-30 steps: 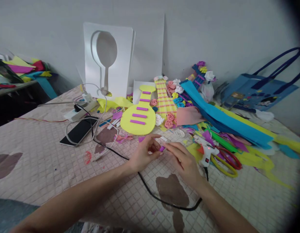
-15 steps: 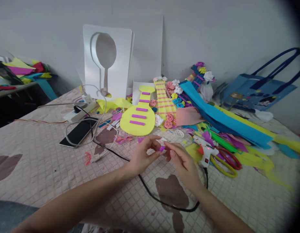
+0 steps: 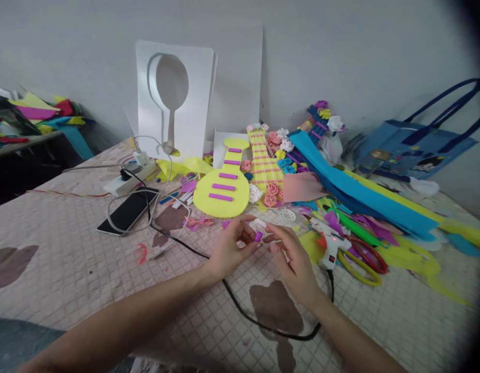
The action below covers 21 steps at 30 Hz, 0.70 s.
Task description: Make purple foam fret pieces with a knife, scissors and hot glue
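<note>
Above the table, my left hand pinches a small piece of purple paper between thumb and fingers. A short white strip shows between the fingertips of both hands; how it joins the purple piece is hard to make out. My right hand is closed, its index fingertip at the strip's right end and its thumb beside the purple piece. Just beyond my hands lies a yellow guitar-shaped cutout with several purple bars across it.
A white glue gun with a red light lies to the right beside scissors; its black cable loops under my hands. A phone and power strip are left. A flower-decorated yellow guitar stands behind.
My right hand's fingers have shifted and spread slightly around the small piece, so more of the white strip shows. The view has shifted slightly.
</note>
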Tool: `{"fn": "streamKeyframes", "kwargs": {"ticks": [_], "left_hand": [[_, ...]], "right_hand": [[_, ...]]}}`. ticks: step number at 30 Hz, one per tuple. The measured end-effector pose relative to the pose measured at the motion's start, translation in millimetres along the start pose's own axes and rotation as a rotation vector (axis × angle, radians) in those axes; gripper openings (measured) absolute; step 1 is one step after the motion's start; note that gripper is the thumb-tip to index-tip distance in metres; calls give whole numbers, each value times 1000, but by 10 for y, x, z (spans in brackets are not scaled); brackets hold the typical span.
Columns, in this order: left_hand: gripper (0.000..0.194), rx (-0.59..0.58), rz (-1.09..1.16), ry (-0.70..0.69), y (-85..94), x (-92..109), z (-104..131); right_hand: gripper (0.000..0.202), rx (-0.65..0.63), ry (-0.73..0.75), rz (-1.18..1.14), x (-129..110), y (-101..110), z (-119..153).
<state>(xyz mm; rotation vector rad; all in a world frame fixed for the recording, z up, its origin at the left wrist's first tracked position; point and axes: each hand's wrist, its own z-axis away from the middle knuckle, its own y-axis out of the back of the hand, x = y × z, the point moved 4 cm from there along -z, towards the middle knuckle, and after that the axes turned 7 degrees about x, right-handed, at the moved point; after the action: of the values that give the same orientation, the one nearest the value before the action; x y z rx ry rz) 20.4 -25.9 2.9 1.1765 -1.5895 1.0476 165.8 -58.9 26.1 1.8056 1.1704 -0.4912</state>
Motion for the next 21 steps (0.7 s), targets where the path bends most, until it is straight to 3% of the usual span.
{"fn": "streamKeyframes", "kwargs": {"ticks": [4, 6, 10, 13, 18, 21], "left_hand": [[46, -21, -71, -5, -1, -23, 2], [46, -13, -87, -7, 5, -26, -5], [45, -6, -88, 9, 19, -46, -18], [46, -10, -78, 26, 26, -70, -22], [44, -14, -49, 42, 15, -47, -23], [43, -20, -40, 52, 7, -23, -21]], "right_hand": [[33, -93, 103, 18, -37, -39, 1], [32, -50, -14, -80, 14, -8, -14], [31, 30, -388, -554, 207, 36, -38], [29, 40, -511, -755, 294, 41, -50], [18, 114, -565, -557, 353, 105, -40], [30, 142, -546, -324, 388, 153, -24]]}}
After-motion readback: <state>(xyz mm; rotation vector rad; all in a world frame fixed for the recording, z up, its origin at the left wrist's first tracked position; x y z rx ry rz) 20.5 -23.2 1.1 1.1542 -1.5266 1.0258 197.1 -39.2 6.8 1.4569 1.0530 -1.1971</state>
